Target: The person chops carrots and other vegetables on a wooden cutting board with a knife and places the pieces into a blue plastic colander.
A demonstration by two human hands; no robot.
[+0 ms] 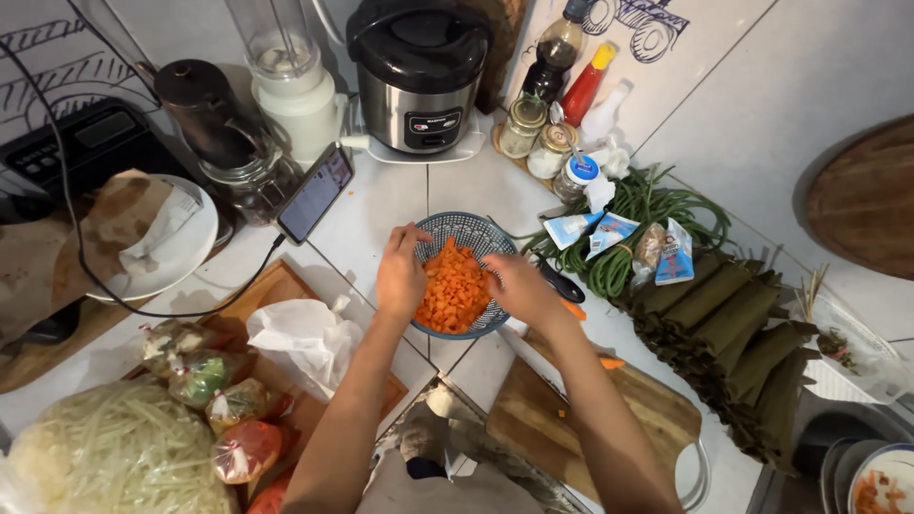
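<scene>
Both hands meet at a blue slotted colander standing on the white tiled table, in front of a rice cooker. The colander is heaped with diced carrot. The left hand rests on the colander's left rim, its fingers slightly spread and curled over the edge, touching the carrot. The right hand sits on the right rim with its fingers together, pressed against the pile; whether it grips the rim cannot be told.

Just right of the colander lies a bundle of long green beans with small seasoning packets on top, and beyond it a stack of folded green leaves. Below the right forearm lies a wooden cutting board with a few carrot scraps on it. To the left, a phone leans against a glass jar, and bagged vegetables sit beside a heap of pale shredded strips.
</scene>
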